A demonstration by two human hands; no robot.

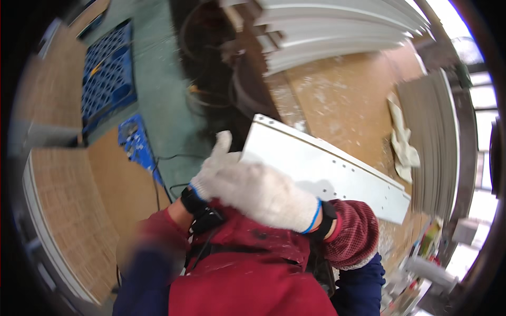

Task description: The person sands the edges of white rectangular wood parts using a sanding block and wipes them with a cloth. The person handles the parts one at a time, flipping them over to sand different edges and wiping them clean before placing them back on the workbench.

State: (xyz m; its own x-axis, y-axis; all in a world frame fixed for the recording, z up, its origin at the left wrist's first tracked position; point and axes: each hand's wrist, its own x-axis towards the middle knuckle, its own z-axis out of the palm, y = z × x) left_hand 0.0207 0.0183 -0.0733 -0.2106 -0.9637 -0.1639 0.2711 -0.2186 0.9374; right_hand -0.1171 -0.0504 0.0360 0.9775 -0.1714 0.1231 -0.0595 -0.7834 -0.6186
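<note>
Both my hands wear white knit gloves with blue cuffs and meet in front of my red apron. My left hand (213, 167) has its thumb stretched up and apart, with nothing visible held. My right hand (266, 197) crosses over it and hides most of its fingers; motion smears the right fingers, so their grip does not show. Just beyond the hands a long white panel (311, 166) with small dark holes and a grooved long edge lies slanted on the worktable. The hands overlap its near left end; whether they touch it I cannot tell.
Stacked white panels (337, 31) lie at the far side of the brown worktable (342, 89). A crumpled cream glove (403, 142) rests beside a grey stack of sheets (432, 137) on the right. A blue plastic pallet (108, 73) and stacked boards (74, 210) stand at left, near a cable (157, 184).
</note>
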